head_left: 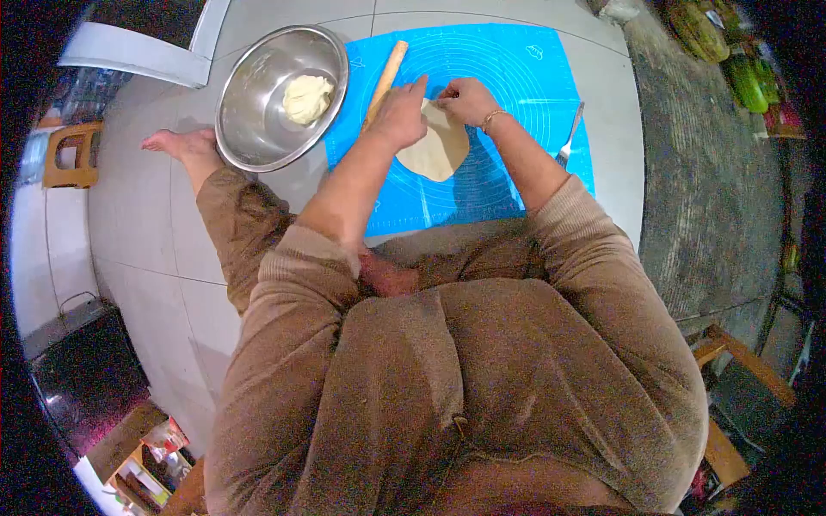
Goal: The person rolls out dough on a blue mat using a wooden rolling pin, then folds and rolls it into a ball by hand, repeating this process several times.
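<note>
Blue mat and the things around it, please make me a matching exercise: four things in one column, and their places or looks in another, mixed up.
1. Bowl
2. Pin
3. Dough lump
4. Flat dough

A. Lying inside a metal container
B. Spread thin on the mat
C. Silvery, at the mat's left side
D. Wooden, slanting beside the left hand

Pairs: 1-C, 2-D, 3-A, 4-B.

Wooden stool left; green vegetables upper right.
</note>
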Demonstrator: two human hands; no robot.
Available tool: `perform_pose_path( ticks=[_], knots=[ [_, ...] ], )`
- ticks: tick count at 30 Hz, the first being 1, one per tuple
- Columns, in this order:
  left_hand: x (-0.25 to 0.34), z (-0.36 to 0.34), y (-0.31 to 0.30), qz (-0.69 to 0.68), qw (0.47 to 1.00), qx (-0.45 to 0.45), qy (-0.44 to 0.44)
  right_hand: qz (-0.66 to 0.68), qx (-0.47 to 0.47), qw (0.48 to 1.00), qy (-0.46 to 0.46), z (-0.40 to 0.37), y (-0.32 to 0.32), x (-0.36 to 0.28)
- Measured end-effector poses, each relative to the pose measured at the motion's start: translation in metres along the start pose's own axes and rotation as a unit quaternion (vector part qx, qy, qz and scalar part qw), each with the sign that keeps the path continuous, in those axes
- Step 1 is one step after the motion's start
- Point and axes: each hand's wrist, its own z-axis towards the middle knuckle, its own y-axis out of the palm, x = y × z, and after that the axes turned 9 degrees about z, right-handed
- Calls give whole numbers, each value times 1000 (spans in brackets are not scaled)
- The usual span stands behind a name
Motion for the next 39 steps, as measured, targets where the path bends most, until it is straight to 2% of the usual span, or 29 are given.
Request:
perform_pose_path(
  ticks=[2, 5, 8, 11, 14, 17, 20, 23, 26, 29, 32, 35, 36, 38, 39],
  knots=[
    [-3, 0, -7, 68, 997, 32, 25, 0, -33, 999, -23, 0, 1, -1],
    [-10, 22, -5, 76, 990, -109, 41, 62, -67, 995, -30, -2, -15, -3],
    [-16, 13, -12, 48, 995, -37, 83, 102, -101, 989, -40, -10, -21, -22],
    [-13, 5, -25, -124, 983, -135, -18, 154, -110, 982, 27, -16, -22, -29],
    [-17, -1, -28, -106, 989, -95, 46, 67, -74, 992, -81, -19, -16, -23],
    [-11, -4, -42, -147, 979, -130, 49, -3, -90, 995, -54, -16, -14, -13],
    [0, -15, -54, -186, 975, -117, 46, -10, -146, 989, -34, -24, -27, -25],
    [9, -26, -68, -204, 970, -126, 48, 55, -190, 980, 14, -42, -48, -47],
    [25, -41, -95, -238, 962, -123, 58, 117, -236, 965, 23, -61, -66, -68],
    [35, -47, -117, -267, 951, -144, 64, 143, -238, 961, -5, -81, -81, -89],
    [49, -49, -151, -292, 931, -205, 72, 194, -242, 951, -14, -94, -93, -98],
    [57, -39, -171, -221, 952, -194, 88, 207, -224, 952, -27, -94, -101, -98],
    [49, -27, -158, -241, 946, -196, 92, 182, -202, 962, -33, -90, -103, -96],
    [50, -12, -157, -108, 978, -99, 149, 129, -154, 978, -45, -78, -107, -90],
    [51, -5, -156, -41, 982, -49, 176, 101, -109, 986, -80, -73, -110, -90]
  ],
)
